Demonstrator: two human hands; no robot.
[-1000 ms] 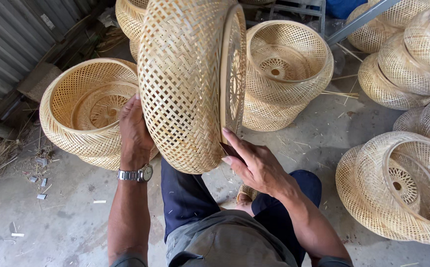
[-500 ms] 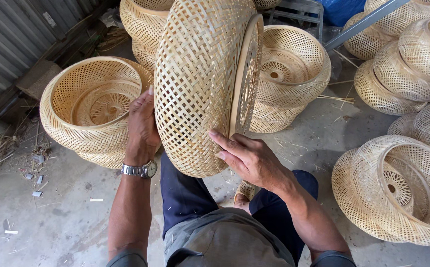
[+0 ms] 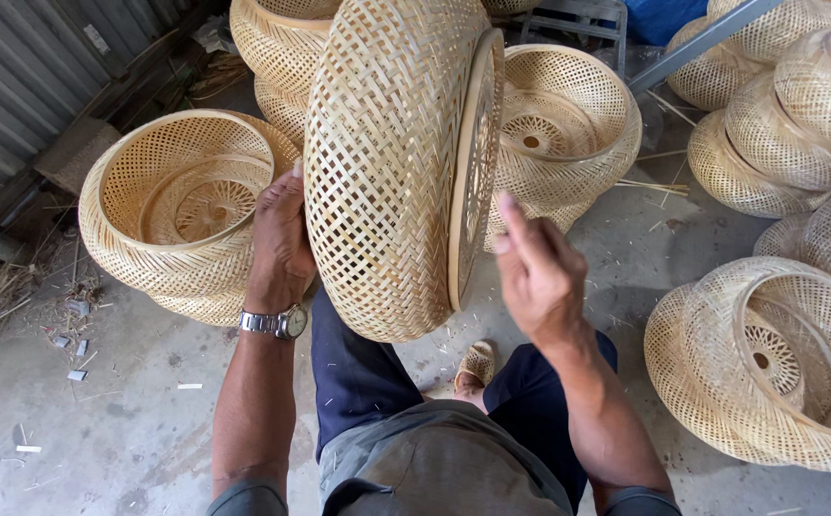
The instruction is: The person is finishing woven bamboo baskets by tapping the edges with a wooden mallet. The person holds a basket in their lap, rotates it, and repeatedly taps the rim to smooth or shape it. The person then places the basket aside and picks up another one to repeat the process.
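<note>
Grey concrete floor [image 3: 100,449] runs under everything I see, littered with bits of straw and small scraps at the near left. Nearest to me are dark blue trousers and one sandalled foot [image 3: 477,365] between the knees. My left hand [image 3: 281,239], a metal wristwatch [image 3: 277,323] on its wrist, lies flat and open against the left wall of the big woven basket [image 3: 387,172], fingers pointing up, pressing rather than clasping. My right hand [image 3: 535,272] hangs just right of the basket's rim, loosely open with one finger raised, and holds nothing; I cannot tell whether it touches the rim. The basket stands on its edge above my lap, its mouth turned right, and its inside is hidden from me. At the left, beside my left hand, a stack of open baskets [image 3: 181,205] lies tilted, nested one in another, with nothing else inside. At the near right another basket [image 3: 769,368] rests on its side. Farther off, behind the held one, sits a bowl-shaped basket [image 3: 568,129], also bare inside. More baskets [image 3: 798,105] pile up at the far right, and a corrugated metal wall [image 3: 23,76] closes the far left.
</note>
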